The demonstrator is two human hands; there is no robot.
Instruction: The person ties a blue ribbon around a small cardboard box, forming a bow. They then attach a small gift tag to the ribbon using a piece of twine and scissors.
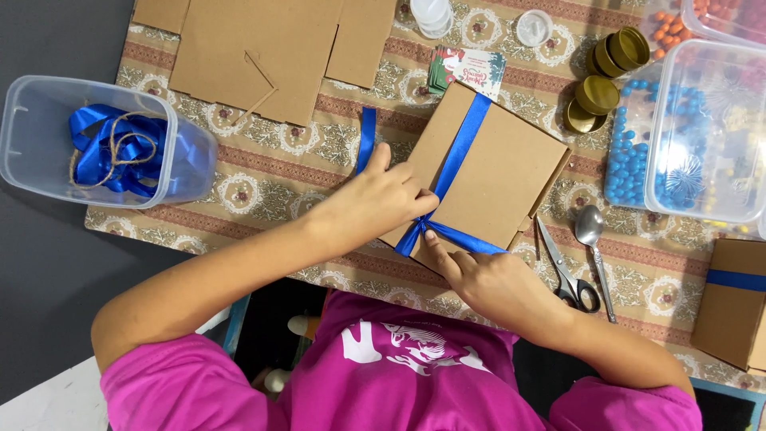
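A flat brown cardboard box (499, 172) lies tilted on the patterned tablecloth (263, 172). A blue satin ribbon (461, 148) runs across its top and crosses at its near corner. My left hand (381, 199) rests on the box's left edge, with fingertips pinching the ribbon at the crossing. My right hand (487, 279) comes from below and its forefinger presses the ribbon knot (416, 231). A loose ribbon end (366, 137) trails up behind my left hand.
A clear tub (32, 136) at left holds blue ribbon and twine. Flat cardboard sheets (263, 48) lie at the top. Scissors (568, 271) and a spoon (592, 239) sit right of the box. Clear tubs of candies (702, 136), gold lids (598, 96) and another ribboned box (734, 303) stand at right.
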